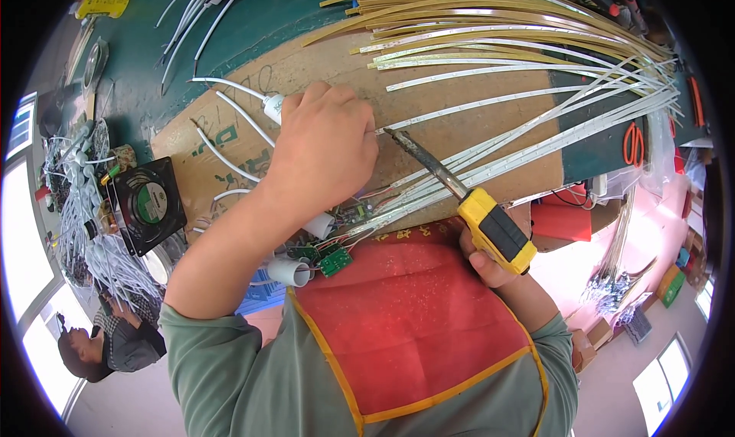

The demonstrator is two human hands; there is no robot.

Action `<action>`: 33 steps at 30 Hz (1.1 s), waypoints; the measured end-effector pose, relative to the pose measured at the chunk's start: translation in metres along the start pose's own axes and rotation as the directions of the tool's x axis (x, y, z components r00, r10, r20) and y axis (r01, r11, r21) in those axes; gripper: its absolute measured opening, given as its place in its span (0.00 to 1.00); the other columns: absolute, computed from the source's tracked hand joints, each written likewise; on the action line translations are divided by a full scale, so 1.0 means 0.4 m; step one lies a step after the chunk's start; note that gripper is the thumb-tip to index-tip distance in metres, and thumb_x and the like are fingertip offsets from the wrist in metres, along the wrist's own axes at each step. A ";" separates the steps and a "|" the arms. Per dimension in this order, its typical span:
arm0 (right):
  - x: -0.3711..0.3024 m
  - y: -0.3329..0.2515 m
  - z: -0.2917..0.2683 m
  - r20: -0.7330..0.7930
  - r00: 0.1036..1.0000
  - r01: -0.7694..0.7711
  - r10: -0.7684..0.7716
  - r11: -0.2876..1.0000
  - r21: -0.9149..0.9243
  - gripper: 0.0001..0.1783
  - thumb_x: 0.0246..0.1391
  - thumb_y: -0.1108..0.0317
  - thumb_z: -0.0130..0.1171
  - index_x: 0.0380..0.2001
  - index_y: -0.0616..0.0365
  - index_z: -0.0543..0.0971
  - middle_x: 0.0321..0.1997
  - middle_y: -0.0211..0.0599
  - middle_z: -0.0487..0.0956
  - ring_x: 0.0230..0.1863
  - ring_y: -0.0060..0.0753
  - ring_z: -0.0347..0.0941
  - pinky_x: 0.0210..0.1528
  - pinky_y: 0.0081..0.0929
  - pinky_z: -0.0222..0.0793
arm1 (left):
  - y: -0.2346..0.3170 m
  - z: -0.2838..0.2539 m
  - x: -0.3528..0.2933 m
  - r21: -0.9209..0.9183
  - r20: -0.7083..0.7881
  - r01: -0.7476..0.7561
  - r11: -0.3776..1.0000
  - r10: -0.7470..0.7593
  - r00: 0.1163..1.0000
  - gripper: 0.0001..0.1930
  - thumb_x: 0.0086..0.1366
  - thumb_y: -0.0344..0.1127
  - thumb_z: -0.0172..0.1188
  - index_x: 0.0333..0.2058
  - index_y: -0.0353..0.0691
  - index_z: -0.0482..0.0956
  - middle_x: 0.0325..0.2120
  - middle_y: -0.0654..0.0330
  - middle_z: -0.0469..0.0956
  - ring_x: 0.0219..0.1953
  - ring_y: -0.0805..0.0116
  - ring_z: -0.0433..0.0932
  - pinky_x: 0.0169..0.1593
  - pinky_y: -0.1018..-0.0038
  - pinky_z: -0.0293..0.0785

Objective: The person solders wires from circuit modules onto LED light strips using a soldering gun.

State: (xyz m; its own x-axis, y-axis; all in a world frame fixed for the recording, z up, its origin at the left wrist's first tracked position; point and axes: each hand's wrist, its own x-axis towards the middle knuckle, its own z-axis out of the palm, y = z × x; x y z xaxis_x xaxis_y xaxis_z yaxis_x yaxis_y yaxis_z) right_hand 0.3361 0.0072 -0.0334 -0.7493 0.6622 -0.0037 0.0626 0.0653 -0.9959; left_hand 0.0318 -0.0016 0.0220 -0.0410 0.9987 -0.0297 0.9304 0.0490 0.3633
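Left hand [329, 138] is hovering over or resting on the cardboard [295, 63], can't tell which; its back is facing up, fingers curling under. Fingertips are hidden, so can't tell what they're gripping. White cylindrical housing [273, 109] is poking out at its left side; near end of one white strip [490, 100] is sitting at its right edge. Right hand [501, 255] is wrapping the yellow-black soldering iron [498, 230], thumb lying along the handle, iron angling up-left, tip pointing at that strip end.
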 end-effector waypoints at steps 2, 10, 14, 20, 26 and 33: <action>-0.003 -0.003 0.002 -0.016 1.000 -0.004 0.004 1.000 -0.009 0.14 0.55 0.58 0.63 0.25 0.55 0.74 0.26 0.36 0.74 0.29 0.44 0.72 0.32 0.35 0.67 | 0.001 -0.001 0.002 0.001 0.001 0.002 1.000 -0.002 1.000 0.01 0.54 0.31 0.61 0.26 0.42 0.78 0.31 0.59 0.75 0.42 0.55 0.73 0.47 0.60 0.66; -0.014 0.006 0.001 -0.157 0.988 0.011 0.000 0.998 0.067 0.16 0.56 0.55 0.62 0.23 0.54 0.73 0.23 0.33 0.73 0.25 0.39 0.70 0.29 0.32 0.64 | 0.005 -0.005 0.009 -0.004 0.012 0.003 1.000 -0.003 1.000 0.02 0.54 0.31 0.60 0.25 0.41 0.78 0.31 0.58 0.75 0.42 0.54 0.73 0.47 0.60 0.66; -0.002 0.017 -0.037 -0.145 0.988 0.045 -0.050 0.998 -0.039 0.17 0.58 0.54 0.62 0.23 0.54 0.75 0.21 0.28 0.73 0.23 0.30 0.69 0.27 0.28 0.62 | -0.001 -0.006 0.004 -0.057 -0.004 -0.005 0.998 0.005 1.000 0.02 0.54 0.31 0.60 0.25 0.41 0.78 0.31 0.58 0.75 0.41 0.53 0.73 0.46 0.59 0.67; 0.047 -0.010 -0.060 -0.304 0.953 0.037 0.011 0.988 0.153 0.27 0.55 0.49 0.66 0.43 0.59 0.70 0.24 0.29 0.70 0.23 0.23 0.67 0.25 0.23 0.62 | 0.004 -0.011 0.004 -0.043 0.010 -0.003 0.999 0.004 1.000 0.04 0.56 0.31 0.57 0.25 0.40 0.79 0.31 0.57 0.76 0.41 0.53 0.74 0.49 0.57 0.67; 0.067 -0.021 -0.051 -0.367 0.924 0.045 0.106 0.925 0.378 0.45 0.50 0.45 0.72 0.61 0.62 0.65 0.24 0.29 0.69 0.23 0.23 0.66 0.26 0.24 0.63 | 0.004 -0.008 0.003 -0.040 0.005 -0.013 0.999 0.013 1.000 0.03 0.55 0.31 0.60 0.24 0.41 0.78 0.32 0.55 0.76 0.41 0.50 0.73 0.46 0.58 0.68; 0.071 -0.018 -0.056 -0.358 0.925 0.042 0.130 0.900 0.435 0.46 0.50 0.46 0.72 0.62 0.63 0.64 0.24 0.29 0.69 0.23 0.24 0.66 0.26 0.24 0.63 | 0.000 -0.005 0.006 -0.041 -0.002 -0.015 0.999 0.015 1.000 0.03 0.55 0.31 0.60 0.24 0.40 0.78 0.32 0.55 0.76 0.41 0.51 0.73 0.47 0.58 0.68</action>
State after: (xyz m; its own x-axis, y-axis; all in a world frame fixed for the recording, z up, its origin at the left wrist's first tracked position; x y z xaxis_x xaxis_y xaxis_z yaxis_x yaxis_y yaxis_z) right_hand 0.3291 0.0422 -0.0241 -0.4488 0.8880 -0.1002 -0.2617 -0.2379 -0.9354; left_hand 0.0310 0.0008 0.0239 -0.0277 0.9994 -0.0222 0.9150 0.0343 0.4019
